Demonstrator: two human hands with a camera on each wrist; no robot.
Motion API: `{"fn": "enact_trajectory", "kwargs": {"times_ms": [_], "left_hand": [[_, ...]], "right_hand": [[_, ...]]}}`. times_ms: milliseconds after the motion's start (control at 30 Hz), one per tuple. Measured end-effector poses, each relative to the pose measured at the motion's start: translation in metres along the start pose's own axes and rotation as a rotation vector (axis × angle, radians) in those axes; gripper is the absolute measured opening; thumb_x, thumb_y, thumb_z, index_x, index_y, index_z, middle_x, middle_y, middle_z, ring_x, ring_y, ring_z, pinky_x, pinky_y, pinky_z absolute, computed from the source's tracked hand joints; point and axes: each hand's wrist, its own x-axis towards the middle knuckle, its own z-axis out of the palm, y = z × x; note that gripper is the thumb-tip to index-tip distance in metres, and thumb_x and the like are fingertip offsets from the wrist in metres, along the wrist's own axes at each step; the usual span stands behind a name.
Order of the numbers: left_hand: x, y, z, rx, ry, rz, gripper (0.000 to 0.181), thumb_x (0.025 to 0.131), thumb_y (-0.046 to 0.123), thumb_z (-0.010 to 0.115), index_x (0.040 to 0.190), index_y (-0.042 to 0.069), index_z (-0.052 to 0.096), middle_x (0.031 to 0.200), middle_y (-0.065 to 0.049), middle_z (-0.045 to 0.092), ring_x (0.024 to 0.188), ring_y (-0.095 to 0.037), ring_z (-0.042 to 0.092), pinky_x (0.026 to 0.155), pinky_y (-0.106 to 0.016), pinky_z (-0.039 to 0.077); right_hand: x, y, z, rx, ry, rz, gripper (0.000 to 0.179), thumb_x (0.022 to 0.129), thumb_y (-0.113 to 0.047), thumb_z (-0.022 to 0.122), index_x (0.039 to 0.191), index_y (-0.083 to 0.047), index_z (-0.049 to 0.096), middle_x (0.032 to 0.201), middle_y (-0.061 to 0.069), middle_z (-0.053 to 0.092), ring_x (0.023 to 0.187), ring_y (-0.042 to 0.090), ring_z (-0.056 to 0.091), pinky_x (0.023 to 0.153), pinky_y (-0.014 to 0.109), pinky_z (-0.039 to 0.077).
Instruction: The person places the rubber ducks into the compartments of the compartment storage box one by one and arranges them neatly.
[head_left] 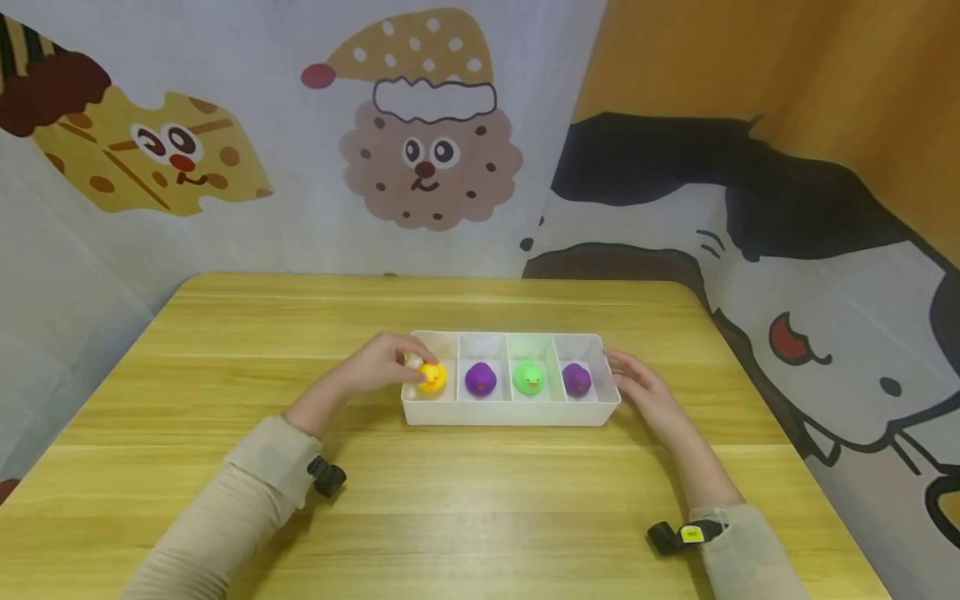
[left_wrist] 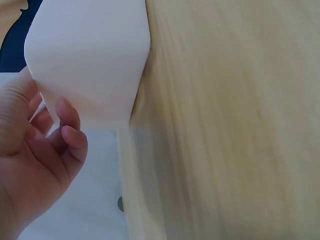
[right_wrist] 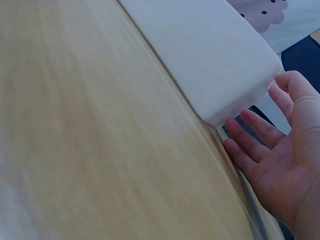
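Observation:
A white box (head_left: 510, 413) with several compartments in a row stands on the table. In its leftmost compartment is a yellow toy duck (head_left: 432, 378). My left hand (head_left: 379, 363) reaches over that end and pinches the duck between thumb and fingers. The left wrist view shows this hand (left_wrist: 42, 145) at the box's end wall (left_wrist: 90, 65); the rim hides the duck there. A purple duck (head_left: 481, 379), a green duck (head_left: 528, 378) and another purple duck (head_left: 577, 380) sit in the other compartments. My right hand (head_left: 647, 395) rests its extended fingers (right_wrist: 247, 142) against the right end.
The box lies on a light wooden table (head_left: 480, 500). Behind the table hangs a white cloth (head_left: 270, 242) printed with cartoon figures. Each wrist wears a small black camera, the left one (head_left: 327, 477) and the right one (head_left: 667, 537).

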Motion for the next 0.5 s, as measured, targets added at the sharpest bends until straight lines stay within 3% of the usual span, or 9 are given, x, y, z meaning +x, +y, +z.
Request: {"fn": "enact_trajectory", "kwargs": {"times_ms": [133,233,367,500], "left_hand": [[0.0027,0.0032,0.0005,0.042,-0.015,0.002,0.022,0.081,0.005,0.075,0.103,0.009,0.074,0.103,-0.002,0.068,0.073,-0.02,0.052,0.061,-0.03,0.043],[0.0058,0.0057,0.0014,0.077,-0.039,-0.001,0.022,0.081,0.005,0.074,0.103,0.009,0.074,0.104,-0.003,0.069,0.089,-0.022,0.058,0.077,-0.039,0.048],[0.0087,0.0071,0.0023,0.094,-0.063,-0.027,0.022,0.08,0.003,0.074,0.101,0.008,0.074,0.105,-0.003,0.069,0.103,-0.024,0.059,0.093,-0.048,0.043],[0.0096,0.0086,0.0028,0.108,-0.064,-0.074,0.022,0.079,0.003,0.075,0.1,0.009,0.075,0.105,-0.003,0.069,0.109,-0.027,0.057,0.099,-0.051,0.039]], "right_hand": [[-0.0002,0.0001,0.0002,0.008,0.001,0.0,0.047,0.1,-0.021,0.051,0.144,-0.007,0.041,0.144,0.018,0.041,0.129,0.035,0.04,0.096,0.023,0.039],[-0.0003,0.0005,0.0004,0.012,0.001,-0.002,0.047,0.1,-0.02,0.051,0.144,-0.006,0.041,0.144,0.019,0.041,0.129,0.036,0.04,0.095,0.022,0.039],[-0.0001,0.0008,0.0008,0.015,-0.001,-0.005,0.047,0.1,-0.021,0.051,0.144,-0.007,0.041,0.144,0.018,0.042,0.128,0.034,0.04,0.095,0.021,0.039],[0.0004,0.0008,0.0012,0.023,-0.003,-0.009,0.047,0.1,-0.02,0.051,0.143,-0.006,0.041,0.144,0.019,0.042,0.128,0.032,0.041,0.095,0.022,0.039]]}}
